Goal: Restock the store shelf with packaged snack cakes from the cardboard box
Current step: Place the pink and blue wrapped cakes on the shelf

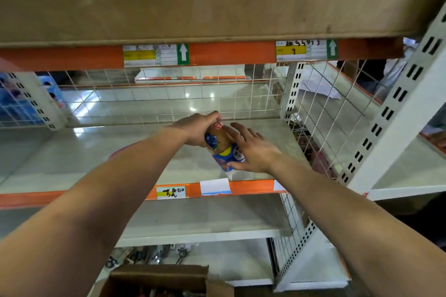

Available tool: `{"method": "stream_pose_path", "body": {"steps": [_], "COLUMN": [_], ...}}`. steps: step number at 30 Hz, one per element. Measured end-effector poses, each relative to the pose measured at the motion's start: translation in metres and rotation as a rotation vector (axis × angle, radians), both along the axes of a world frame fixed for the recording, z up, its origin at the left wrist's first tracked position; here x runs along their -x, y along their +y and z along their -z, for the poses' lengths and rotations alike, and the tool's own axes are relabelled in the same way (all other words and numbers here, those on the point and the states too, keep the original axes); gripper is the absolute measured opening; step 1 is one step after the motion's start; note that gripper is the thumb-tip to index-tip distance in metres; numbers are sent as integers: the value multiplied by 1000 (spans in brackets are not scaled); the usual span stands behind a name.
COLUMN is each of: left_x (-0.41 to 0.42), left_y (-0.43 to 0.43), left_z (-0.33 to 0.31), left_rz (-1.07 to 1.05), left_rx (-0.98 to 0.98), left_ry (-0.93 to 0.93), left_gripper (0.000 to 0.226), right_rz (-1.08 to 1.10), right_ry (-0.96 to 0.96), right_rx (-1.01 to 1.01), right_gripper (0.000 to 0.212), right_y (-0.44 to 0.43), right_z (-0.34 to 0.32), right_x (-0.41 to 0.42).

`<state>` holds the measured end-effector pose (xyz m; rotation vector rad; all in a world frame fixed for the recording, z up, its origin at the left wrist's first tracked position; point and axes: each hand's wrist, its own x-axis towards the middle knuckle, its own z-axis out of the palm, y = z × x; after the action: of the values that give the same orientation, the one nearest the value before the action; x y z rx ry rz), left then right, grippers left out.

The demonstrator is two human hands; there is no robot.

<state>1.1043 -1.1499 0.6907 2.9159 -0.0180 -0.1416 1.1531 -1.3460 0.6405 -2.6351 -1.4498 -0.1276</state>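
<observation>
Pale glossy floor tiles (144, 101) show bright light spots beyond a white wire grid (172, 103); a white slotted upright (398, 113) stands at right.

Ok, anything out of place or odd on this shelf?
Only the price tag on the shelf's orange front edge: it is blank white, unlike the handwritten tag beside it. The snack cake package is tilted, but held, not yet placed.

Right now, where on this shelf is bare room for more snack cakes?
Widest: shelf deck left of the snack cake package, to the white upright. Behind it, to the wire back grid. Crowded: left hand and right hand grip the package; narrow strip beside the wire side panel.
</observation>
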Motion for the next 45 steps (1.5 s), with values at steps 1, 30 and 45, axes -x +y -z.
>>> {"method": "stream_pose_path", "body": {"steps": [1,30,45], "left_x": [0,14,-59], "left_y": [-1,-23,-60], "left_z": [-2,84,126], "left_rz": [15,-257,-245], "left_rx": [-7,444,165], "left_ry": [-8,-121,-147], "left_gripper": [72,117,63], "right_rz": [28,294,629], "right_ry": [20,-72,-43], "right_rx": [-12,130,102], "right_gripper": [99,86,54], "right_y": [4,-6,-24], "right_z": [1,37,61], "right_x": [1,-18,-89]}}
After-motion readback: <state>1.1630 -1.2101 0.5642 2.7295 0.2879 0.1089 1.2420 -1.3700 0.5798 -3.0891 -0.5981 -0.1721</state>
